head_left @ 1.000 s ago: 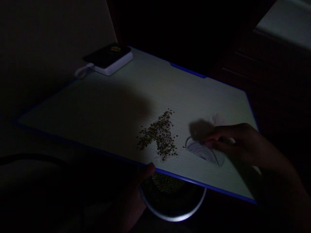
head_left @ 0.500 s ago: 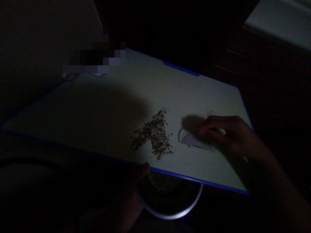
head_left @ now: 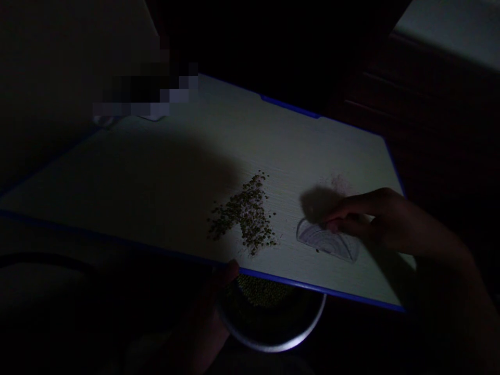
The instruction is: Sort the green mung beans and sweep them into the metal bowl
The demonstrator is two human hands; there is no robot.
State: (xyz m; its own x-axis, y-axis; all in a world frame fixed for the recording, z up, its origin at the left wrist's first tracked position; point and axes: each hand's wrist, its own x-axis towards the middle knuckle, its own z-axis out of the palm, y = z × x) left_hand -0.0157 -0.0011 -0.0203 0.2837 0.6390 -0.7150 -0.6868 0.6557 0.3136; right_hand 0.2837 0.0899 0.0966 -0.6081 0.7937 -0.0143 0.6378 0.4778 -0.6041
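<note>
The scene is very dark. My right hand rests on a white table with a blue edge, its fingers pinched on the top of a clear half-round protractor that lies flat. A loose pile of small green beans lies left of the protractor. My left hand holds a round metal bowl just under the table's near edge; the bowl has green beans in it. The thumb shows at the bowl's rim.
A blurred-out object sits at the table's far left corner. A faint reddish dusting lies beyond my right hand. Dark furniture stands to the right, with a pale surface at the top right.
My right hand slid the protractor left toward the beans, then back to the right and nearer. The view drifted a little. My left hand and the bowl stayed under the edge.
</note>
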